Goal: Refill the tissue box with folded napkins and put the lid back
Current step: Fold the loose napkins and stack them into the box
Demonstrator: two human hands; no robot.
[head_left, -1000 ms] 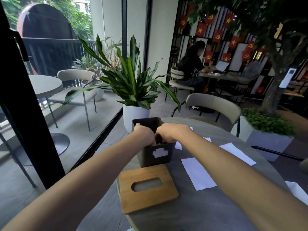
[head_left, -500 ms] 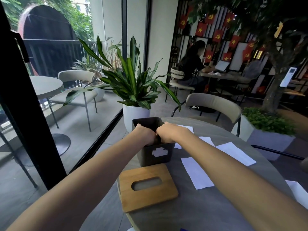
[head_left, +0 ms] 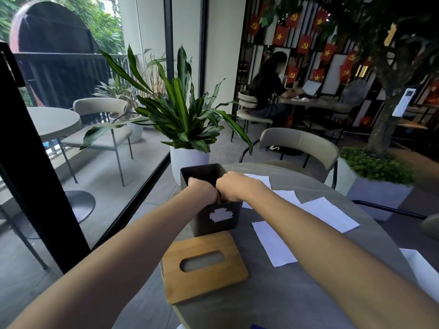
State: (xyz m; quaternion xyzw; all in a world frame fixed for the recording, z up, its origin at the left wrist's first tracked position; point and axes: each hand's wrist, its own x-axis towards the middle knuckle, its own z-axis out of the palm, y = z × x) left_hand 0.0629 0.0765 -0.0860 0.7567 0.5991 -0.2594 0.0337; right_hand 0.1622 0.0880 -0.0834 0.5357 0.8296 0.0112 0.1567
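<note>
A dark open tissue box [head_left: 215, 218] with a white label stands on the round grey table [head_left: 285, 295]. My left hand [head_left: 202, 189] and my right hand [head_left: 237, 187] meet knuckle to knuckle over its near rim. Their fingers point down inside the box and are hidden, as is whatever they hold. The wooden lid [head_left: 213, 279], with an oval slot, lies flat on the table just in front of the box. Several white napkins lie to the right, one near the box [head_left: 273, 243] and a wider one further off [head_left: 329, 213].
Another white sheet [head_left: 425, 269] lies at the table's right edge. A potted plant [head_left: 187, 124] stands behind the box, and a beige chair [head_left: 299, 143] beyond the table. A glass wall runs along the left. A person sits at a far table.
</note>
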